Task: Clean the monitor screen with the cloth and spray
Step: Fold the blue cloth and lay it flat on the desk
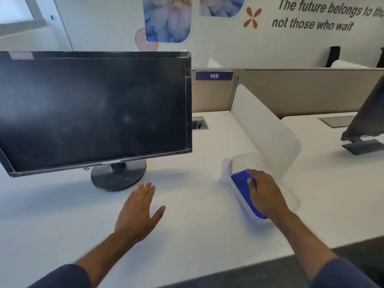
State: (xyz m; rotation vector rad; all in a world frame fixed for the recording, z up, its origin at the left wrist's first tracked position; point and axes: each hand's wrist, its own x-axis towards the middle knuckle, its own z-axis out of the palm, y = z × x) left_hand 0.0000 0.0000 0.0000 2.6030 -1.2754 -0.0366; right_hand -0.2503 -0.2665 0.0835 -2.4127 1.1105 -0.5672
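One dark monitor [93, 109] fills the frame's left, dusty, on a round stand | one left hand [138, 215] hovers lower centre over the white desk [187, 235], fingers together, thumb out | one right hand [265, 194], right of centre, fingers curled on one blue cloth [241, 180] inside one clear tub [239, 163] | second monitor [367, 123] at right edge.

An office: numbered desk partition [214, 75], monitor [93, 109], motivational wall lettering [324, 15].

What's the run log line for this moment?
phase: fetching cloth | right hand: in clear container, on blue cloth | left hand: open, over desk | monitor: dusty, unwiped | spray: not visible
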